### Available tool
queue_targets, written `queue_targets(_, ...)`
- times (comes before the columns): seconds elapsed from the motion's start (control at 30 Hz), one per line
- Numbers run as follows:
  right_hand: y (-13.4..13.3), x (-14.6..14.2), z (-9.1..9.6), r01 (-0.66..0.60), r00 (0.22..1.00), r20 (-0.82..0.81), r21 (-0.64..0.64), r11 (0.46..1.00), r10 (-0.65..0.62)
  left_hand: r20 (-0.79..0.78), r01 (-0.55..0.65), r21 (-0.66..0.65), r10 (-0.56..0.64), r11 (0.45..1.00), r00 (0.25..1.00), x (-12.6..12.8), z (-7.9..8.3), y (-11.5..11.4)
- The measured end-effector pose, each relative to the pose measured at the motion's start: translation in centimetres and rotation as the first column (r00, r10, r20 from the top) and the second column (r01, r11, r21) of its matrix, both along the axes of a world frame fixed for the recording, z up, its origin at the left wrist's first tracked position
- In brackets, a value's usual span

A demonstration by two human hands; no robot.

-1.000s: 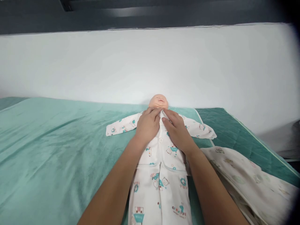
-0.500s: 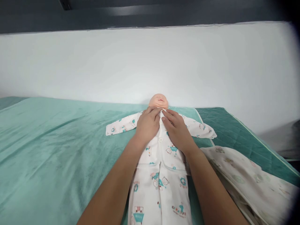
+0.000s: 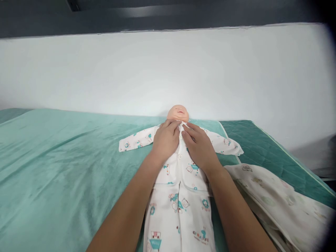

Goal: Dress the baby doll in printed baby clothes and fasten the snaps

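Head view, baby doll: the baby doll (image 3: 178, 113) lies on its back on the teal blanket (image 3: 65, 175), head close to the white wall (image 3: 157, 73); the printed shirt (image 3: 187, 176) covers its chest, above matching printed trousers (image 3: 168, 224).
Left hand: the left hand (image 3: 166, 138) rests on the shirt's upper chest; its fingers are bent together, the index finger reaching the collar (image 3: 181, 122); I cannot tell whether they pinch cloth.
Right hand: the right hand (image 3: 198, 141) mirrors it from the other side; its fingers curve inward, with the thumb just below the index finger; again I cannot tell if cloth is gripped.
Collar: the only change I make out is small; the right index fingertip sits slightly lower than 1 second ago, and a bit more white shows between the 2 hands; to my eye the work is fine finger work at the top of the front opening, with little altered yet.
Buttons: the lower button (image 3: 180, 156) lies uncovered below the hands; whether it is fastened I cannot tell.
Sleeves: both sleeves (image 3: 228, 144) lie spread outward, as before.
Patterned cloth: the patterned cloth (image 3: 265, 185) lies rumpled beside the right forearm, partly over the dark green quilted pad (image 3: 252, 136).
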State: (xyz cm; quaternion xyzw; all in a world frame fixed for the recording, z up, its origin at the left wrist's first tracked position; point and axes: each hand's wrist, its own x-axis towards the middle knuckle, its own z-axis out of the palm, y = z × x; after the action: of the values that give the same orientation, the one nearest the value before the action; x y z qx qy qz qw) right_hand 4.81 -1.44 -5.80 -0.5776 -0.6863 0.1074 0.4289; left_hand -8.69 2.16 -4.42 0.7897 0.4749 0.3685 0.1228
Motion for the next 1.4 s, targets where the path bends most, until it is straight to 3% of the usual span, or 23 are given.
queue_targets(0.4,-0.16,0.06,0.22,-0.017,1.000,0.016,0.001,1.000,0.017,-0.007,-0.003,0.008,0.003,1.000,1.000,0.01,-0.03,-0.01)
queue_targets(0.9,0.20,0.52,0.31,-0.086,0.982,-0.179,-0.096,0.992,0.068,-0.012,0.004,0.020,-0.004,1.000,1.000,-0.06,-0.21,0.22)
queue_targets(1.4,0.42,0.12,-0.37,-0.010,0.954,-0.299,-0.066,0.998,-0.011,-0.018,-0.014,0.012,0.014,1.000,1.000,0.09,-0.01,0.05)
